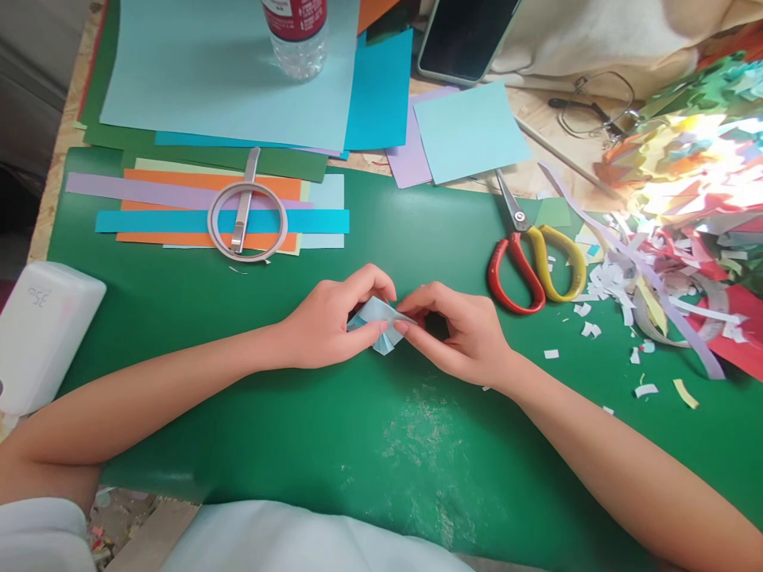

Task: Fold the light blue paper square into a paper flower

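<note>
Between my two hands is a small light-blue folded paper, with narrow pleats fanning out at its lower edge. My left hand pinches its left side, thumb on top and fingers behind. At the right corner, the thumb and forefinger of my right hand are closed on the same paper. Both hands rest low over the green mat. The paper's far side is partly hidden by my fingers.
Scissors with red and yellow handles lie right. A tape roll and tweezers sit on coloured paper strips. Behind stand a bottle and a phone. Paper scraps lie right, a white device left.
</note>
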Motion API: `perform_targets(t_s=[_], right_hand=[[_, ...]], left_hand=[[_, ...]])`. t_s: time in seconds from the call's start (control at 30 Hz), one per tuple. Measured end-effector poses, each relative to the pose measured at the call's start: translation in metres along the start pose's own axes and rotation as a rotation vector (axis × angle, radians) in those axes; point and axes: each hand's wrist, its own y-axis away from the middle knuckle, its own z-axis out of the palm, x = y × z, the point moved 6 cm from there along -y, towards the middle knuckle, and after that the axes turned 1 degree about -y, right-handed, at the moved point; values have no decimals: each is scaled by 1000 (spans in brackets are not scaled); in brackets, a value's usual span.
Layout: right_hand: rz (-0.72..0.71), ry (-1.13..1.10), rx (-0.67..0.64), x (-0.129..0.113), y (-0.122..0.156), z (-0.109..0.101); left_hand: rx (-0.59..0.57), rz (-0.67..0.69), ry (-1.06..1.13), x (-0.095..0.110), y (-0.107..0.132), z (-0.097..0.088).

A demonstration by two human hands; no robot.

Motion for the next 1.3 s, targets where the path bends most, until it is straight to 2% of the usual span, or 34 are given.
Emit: perform_targets(t_s=[0.17,0.4,0.73,1.07,1.3], right_hand=[[5,-7,58,1,2,-2],[9,-91,24,4,2,0],[11,-135,0,8,4,2],[-52,-156,-11,5,4,2],[-30,-42,-57,2,3,4]], left_hand=[[14,53,-10,2,0,-1],[54,171,-45,7,0,-3],[31,162,-39,8,-1,-3],[48,239,-43,12,-1,-3],[50,251,-100,14,0,-3]])
